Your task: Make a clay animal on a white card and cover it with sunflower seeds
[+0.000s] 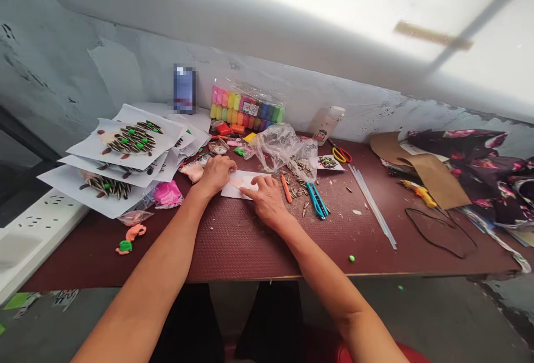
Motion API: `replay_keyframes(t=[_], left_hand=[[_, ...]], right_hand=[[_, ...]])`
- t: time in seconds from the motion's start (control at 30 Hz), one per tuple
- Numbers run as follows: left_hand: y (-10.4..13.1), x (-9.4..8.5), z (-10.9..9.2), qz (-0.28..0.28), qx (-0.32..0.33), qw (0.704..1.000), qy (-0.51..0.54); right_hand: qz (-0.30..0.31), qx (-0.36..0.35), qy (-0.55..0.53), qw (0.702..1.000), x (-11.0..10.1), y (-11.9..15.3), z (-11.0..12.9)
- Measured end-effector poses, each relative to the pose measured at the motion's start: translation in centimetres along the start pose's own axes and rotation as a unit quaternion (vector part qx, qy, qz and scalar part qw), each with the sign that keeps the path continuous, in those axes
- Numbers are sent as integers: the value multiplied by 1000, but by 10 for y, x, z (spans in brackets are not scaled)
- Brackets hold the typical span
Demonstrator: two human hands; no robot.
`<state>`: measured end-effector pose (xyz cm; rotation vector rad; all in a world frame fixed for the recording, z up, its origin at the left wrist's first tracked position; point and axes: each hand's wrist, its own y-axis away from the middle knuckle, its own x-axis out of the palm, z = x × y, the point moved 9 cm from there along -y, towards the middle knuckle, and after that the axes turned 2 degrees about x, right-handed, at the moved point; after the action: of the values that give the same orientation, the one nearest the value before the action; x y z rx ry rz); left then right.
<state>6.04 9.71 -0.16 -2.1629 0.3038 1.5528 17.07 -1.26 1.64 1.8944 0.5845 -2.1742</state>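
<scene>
A small white sheet of paper (228, 189) lies on the dark red table between my hands, with a flat patch of pale pink clay (237, 182) on it. My left hand (217, 173) rests at the sheet's left edge, its fingers bent and close together; what they hold, if anything, is hidden. From the right, my right hand (269, 199) reaches over the sheet with its fingers apart, the index finger pointing to the clay. A bag of pale clay (192, 172) sits just left of my left hand.
Stacked sheets with seed-and-clay hedgehog pictures (125, 141) stand at the left. Right of my hands are an orange pen (286, 189), a teal cutter (317, 201), scattered seeds and glue sticks (372, 206). Behind are clay packs (246, 108), scissors (342, 155) and a bottle (329, 124).
</scene>
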Motion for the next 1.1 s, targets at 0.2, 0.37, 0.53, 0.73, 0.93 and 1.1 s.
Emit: replay_keyframes(t=[0.2,0.37,0.53,0.73,0.93,1.1], left_hand=[[1,0,-2,1,1,1000,-1],[2,1,-3,5,5,1000,1],[2,1,-3,0,6,1000,-7],[2,1,-4,6,2,1000,-6],[2,1,-4,-3,8,1000,-1],[1,4,-3,-3,5,1000,-1]], right_hand=[[15,2,21,1000,1,-1,2],[4,56,23,998,0,0,-9],[39,79,34,996,2,-1,-13],[34,103,37,993,-1,-6,-16],[46,109,41,992,1,-12,-19],[48,139,51,988,-2,-16,-31]])
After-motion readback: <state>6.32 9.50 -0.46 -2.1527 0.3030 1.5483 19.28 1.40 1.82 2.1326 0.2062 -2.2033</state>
